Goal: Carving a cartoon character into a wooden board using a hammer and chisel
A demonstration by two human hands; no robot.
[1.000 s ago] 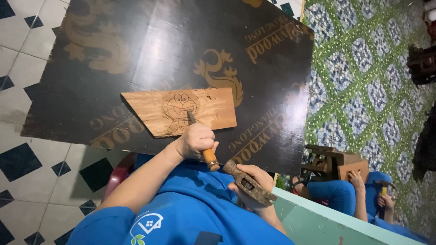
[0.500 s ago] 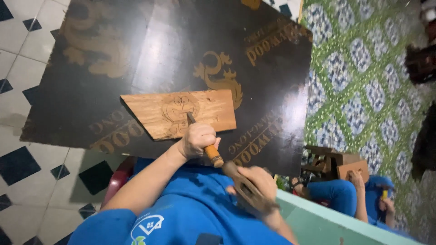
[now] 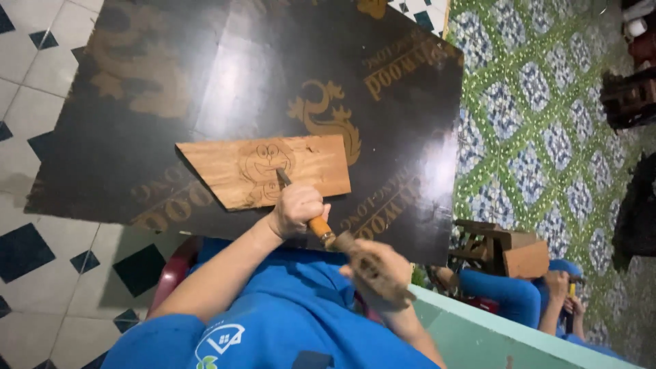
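A light wooden plank (image 3: 225, 174) with a cartoon figure drawn on it lies on a big dark plywood sheet (image 3: 205, 82). My left hand (image 3: 295, 208) grips a chisel (image 3: 316, 224) with an orange handle, and its blade tip rests on the drawn figure. My right hand (image 3: 376, 268) is shut around a wooden mallet (image 3: 355, 254), whose head sits right at the end of the chisel handle. My blue-sleeved body fills the lower middle of the view.
The plywood sheet lies on a white and dark tiled floor (image 3: 41, 273). A green patterned floor (image 3: 533, 137) lies to the right. Another person in blue (image 3: 519, 290) works at a small wooden block (image 3: 526, 258) at lower right. A pale green ledge (image 3: 478, 328) runs beside me.
My right hand has swung the mallet up against the end of the chisel handle. My left hand and the chisel stay on the plank.
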